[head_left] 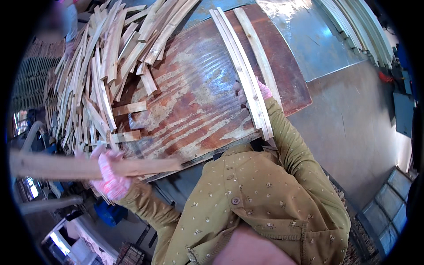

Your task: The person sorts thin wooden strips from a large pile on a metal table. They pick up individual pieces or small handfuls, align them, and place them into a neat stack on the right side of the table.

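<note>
Out at the left, over the table's near edge, my left hand (110, 176) in a pink-and-white glove is closed round a wooden strip (145, 168). That strip lies roughly level across the view and is a little blurred. My right hand (265, 90), also gloved, is wrapped round a pair of long wooden strips (243, 66) lying side by side. Its fingers show on the left of the pair, and the rest is partly hidden beneath them. Just right of this pair, a single wooden strip (258, 48) lies on the tabletop.
A large loose heap of wooden strips (110, 53) covers the left of the worn red-brown table (190, 97). Stacked long strips (357, 26) lie at the far right by a metal sheet (322, 39). Another person's arm (70, 26) reaches in at the upper left.
</note>
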Tool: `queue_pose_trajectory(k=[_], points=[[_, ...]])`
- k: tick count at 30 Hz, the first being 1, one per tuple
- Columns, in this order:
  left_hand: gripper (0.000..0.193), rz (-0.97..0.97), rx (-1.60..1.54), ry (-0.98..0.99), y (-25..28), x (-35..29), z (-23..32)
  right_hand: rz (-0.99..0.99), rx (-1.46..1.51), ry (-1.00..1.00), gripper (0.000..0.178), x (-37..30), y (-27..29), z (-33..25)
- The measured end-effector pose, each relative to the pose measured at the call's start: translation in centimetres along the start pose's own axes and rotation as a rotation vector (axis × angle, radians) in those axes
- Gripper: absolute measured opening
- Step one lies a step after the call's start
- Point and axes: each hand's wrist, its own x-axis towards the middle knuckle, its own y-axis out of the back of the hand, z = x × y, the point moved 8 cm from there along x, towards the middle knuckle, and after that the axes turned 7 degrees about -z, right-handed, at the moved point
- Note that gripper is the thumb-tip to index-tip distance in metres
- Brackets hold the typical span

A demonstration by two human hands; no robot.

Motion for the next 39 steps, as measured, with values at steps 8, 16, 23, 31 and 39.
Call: queue_pose_trajectory(k=[8,16,23,31,39], points=[[0.049,-0.652,-0.238,0.707,-32.2,0.7,-17.6,0.509,-0.267,0.179,0.066,1.7,0.5,0.2],[0.082,-0.694,0.36,0.593,-34.8,-1.8,-23.4,0.912,-1.984,-0.089,0.095,-1.7,-4.6,0.6],[0.067,-0.636,-0.04,0.865,-33.9,-1.6,-28.1,1.071,-2.306,-0.493,0.111,-0.1,-10.1,-0.7],[0.036,-0.676,-0.878,0.962,-31.9,-6.4,-20.5,0.722,-1.882,0.59,0.075,-3.4,-5.8,-5.4],[0.031,-0.592,-0.638,0.845,-29.2,-1.3,-18.6,1.506,-2.457,-0.083,0.078,-6.7,-12.8,-17.8]])
